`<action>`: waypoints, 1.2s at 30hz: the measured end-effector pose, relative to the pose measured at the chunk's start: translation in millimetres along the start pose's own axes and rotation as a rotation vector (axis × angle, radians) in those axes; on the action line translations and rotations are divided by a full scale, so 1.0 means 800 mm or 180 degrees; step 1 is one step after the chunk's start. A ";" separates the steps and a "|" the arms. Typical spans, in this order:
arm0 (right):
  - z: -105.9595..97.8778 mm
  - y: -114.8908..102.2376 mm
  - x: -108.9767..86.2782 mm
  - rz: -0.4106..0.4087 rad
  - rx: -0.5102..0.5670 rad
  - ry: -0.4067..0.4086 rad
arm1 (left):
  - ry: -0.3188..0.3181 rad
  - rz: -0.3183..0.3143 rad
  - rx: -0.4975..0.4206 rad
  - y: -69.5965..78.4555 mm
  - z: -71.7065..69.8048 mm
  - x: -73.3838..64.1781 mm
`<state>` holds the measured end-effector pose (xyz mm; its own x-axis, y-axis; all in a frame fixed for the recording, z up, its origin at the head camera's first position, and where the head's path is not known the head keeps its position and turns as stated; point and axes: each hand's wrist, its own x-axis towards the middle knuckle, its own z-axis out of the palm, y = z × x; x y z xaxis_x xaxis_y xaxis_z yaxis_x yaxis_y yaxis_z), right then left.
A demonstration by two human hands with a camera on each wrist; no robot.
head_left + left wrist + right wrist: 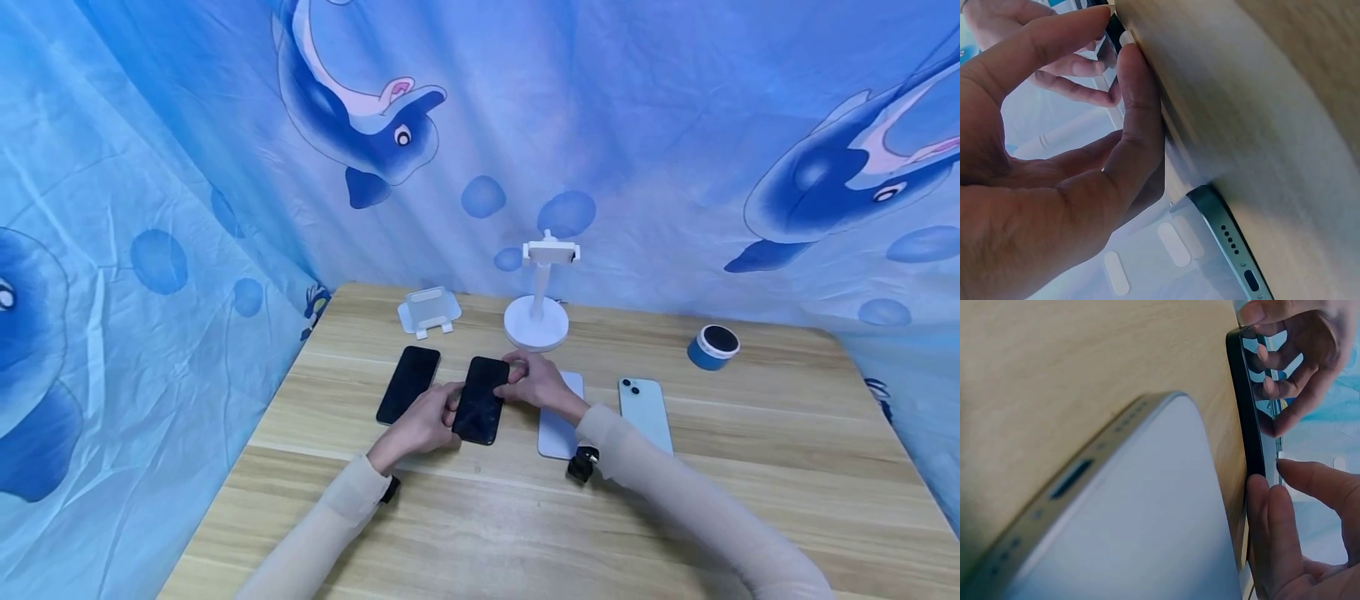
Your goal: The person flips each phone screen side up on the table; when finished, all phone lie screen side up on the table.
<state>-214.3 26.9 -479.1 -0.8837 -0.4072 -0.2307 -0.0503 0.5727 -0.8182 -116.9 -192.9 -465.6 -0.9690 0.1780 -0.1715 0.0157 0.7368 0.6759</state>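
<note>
Both hands hold a black-screened phone (480, 408), screen up, at the middle of the table. My left hand (422, 420) grips its lower left side, thumb at the near corner. On the upper right side my right hand (542, 383) pinches the edge, thumb over the screen. The right wrist view has the phone's dark edge (1246, 412) low over the wood, between the two hands. Left of it lies a second black-screened phone (406, 387); its greenish end with a port (1235, 250) appears in the left wrist view. Under my right wrist lies a pale lavender phone (556, 437).
A light green phone (648, 408) lies camera side up at the right. Behind stand a white round-based phone stand (537, 323) and a low white folding stand (429, 310). A blue and white cylinder (709, 353) with a black top stands further right. A dolphin-print curtain (637, 167) borders the table.
</note>
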 end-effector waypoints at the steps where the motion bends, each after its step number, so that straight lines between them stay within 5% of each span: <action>1: -0.002 0.002 -0.002 -0.0017 0.0046 -0.0017 | -0.0019 0.0008 -0.0001 0.000 0.001 0.001; 10: -0.028 0.013 -0.023 0.0120 0.0609 -0.0166 | -0.0060 0.0055 0.0047 0.005 0.001 0.004; 17: -0.053 0.025 -0.040 0.0241 0.0610 -0.0146 | -0.0079 -0.0020 0.0258 0.011 0.004 -0.003; 25: -0.072 0.038 -0.054 0.0220 0.0477 -0.0106 | 0.0140 0.0046 0.0614 0.036 0.014 -0.015; 30: -0.079 0.045 -0.063 0.0174 0.0342 -0.0042 | 0.0326 0.0239 0.0647 0.051 0.027 -0.016; 36: -0.088 0.060 -0.071 0.0138 0.0273 0.0039 | 0.0580 0.0793 0.0700 0.066 0.049 -0.011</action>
<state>-199.2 127.7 -468.1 -0.8899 -0.3743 -0.2609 0.0276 0.5265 -0.8497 -97.5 -129.5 -456.4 -0.9564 0.2651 0.1225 0.2899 0.8115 0.5074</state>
